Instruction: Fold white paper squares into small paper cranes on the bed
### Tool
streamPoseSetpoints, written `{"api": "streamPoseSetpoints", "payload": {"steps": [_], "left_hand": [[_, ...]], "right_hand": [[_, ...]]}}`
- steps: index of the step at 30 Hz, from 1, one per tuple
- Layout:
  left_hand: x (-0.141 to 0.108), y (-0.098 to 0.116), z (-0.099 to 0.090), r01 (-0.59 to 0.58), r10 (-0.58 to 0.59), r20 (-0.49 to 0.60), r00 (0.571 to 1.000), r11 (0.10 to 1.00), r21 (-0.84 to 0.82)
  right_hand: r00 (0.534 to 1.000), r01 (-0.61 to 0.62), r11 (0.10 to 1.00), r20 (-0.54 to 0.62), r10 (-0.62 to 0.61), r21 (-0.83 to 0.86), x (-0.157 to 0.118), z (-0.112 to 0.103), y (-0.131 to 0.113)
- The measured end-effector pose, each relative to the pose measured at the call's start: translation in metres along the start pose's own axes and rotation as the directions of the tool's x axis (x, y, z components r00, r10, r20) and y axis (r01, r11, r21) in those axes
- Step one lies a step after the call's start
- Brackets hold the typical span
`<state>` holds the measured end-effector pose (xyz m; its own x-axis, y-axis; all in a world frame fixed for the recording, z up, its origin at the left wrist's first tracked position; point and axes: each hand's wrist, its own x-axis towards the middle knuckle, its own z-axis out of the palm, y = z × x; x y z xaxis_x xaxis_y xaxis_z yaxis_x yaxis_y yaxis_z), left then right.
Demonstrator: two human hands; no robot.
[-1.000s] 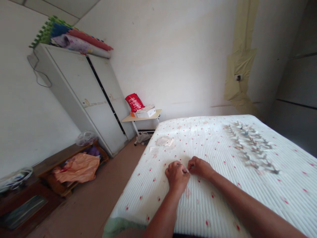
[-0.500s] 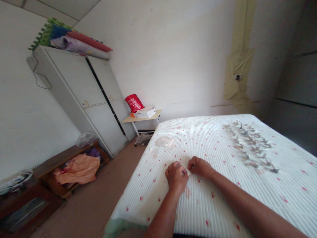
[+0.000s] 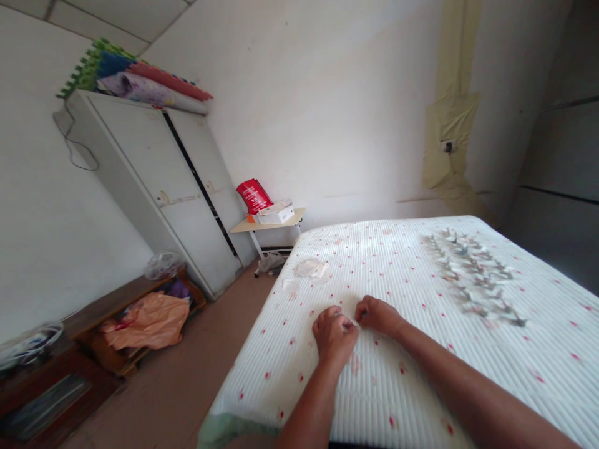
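My left hand (image 3: 334,337) is closed with its fingers curled, low over the bed (image 3: 374,386) with its white ribbed, red-dotted cover. Close beside it, my right hand (image 3: 378,315) is also closed, thumb and fingers pinched together. The fingertips of both hands face each other with a narrow gap between them. Whatever they hold is too small or hidden to make out. Beyond the left hand lies a small stack of pale printed paper (image 3: 311,269). Off to the right stand several small folded paper figures (image 3: 472,271) in rows.
A small table (image 3: 266,223) with a red bag (image 3: 254,196) and a white box (image 3: 277,215) stands past the bed's far left corner. To the left are a grey metal cabinet (image 3: 154,181) and a low wooden shelf with an orange plastic bag (image 3: 150,321).
My left hand has shifted very slightly, its thumb side a little nearer the right hand. The right hand, papers and folded figures look the same.
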<state>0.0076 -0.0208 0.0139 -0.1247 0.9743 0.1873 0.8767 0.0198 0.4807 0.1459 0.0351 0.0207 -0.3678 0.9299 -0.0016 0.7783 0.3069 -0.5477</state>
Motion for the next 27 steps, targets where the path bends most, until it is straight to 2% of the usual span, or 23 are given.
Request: {"api": "streamPoseSetpoints", "payload": {"steps": [8,14,22,27], "left_hand": [[0.0,0.0,0.001,-0.018,0.018,0.004,1.0,0.997,0.069],[0.0,-0.001,0.002,-0.023,0.024,-0.005,1.0,0.998,0.061],[0.0,-0.001,0.001,-0.019,0.018,0.004,1.0,0.997,0.068],[0.0,0.0,0.001,-0.015,0.014,0.007,1.0,0.999,0.051]], "right_hand": [[1.0,-0.03,0.999,-0.002,0.03,-0.015,0.0,0.003,0.0],[1.0,0.007,0.999,-0.015,-0.007,0.04,0.004,0.006,0.008],[0.999,0.052,0.995,0.012,-0.053,0.08,0.005,-0.002,0.011],[0.999,-0.022,1.0,-0.029,0.022,-0.014,-0.002,-0.001,-0.001]]}}
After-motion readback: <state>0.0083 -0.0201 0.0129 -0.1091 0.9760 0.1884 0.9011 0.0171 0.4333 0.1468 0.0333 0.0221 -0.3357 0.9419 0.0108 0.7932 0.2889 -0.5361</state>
